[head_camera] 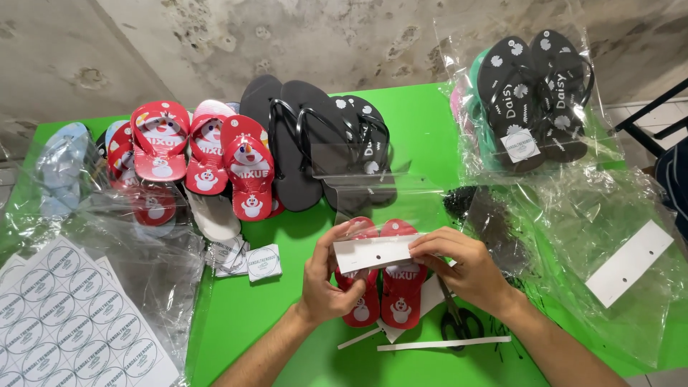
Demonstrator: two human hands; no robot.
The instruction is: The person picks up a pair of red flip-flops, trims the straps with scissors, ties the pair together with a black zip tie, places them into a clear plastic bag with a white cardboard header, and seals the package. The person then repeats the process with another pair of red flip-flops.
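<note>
Red sandals (pixel 380 287), a pair in a clear bag, lie on the green tabletop (pixel 258 315) with a white card (pixel 376 252) across their top end. The left hand (pixel 324 276) pinches the card's left end, fingers curled closed on it; the right hand (pixel 459 266) pinches its right end the same way. Just right of the sandals lie scissors (pixel 456 315); paper strips (pixel 444 345) lie below them. Left of the sandals sit small labels (pixel 264 262), farther left a sticker sheet (pixel 72 322). Beyond the sandals stand more red sandals (pixel 208 154) and black sandals (pixel 301 140); bagged black ones (pixel 534 97) lie up to the right.
</note>
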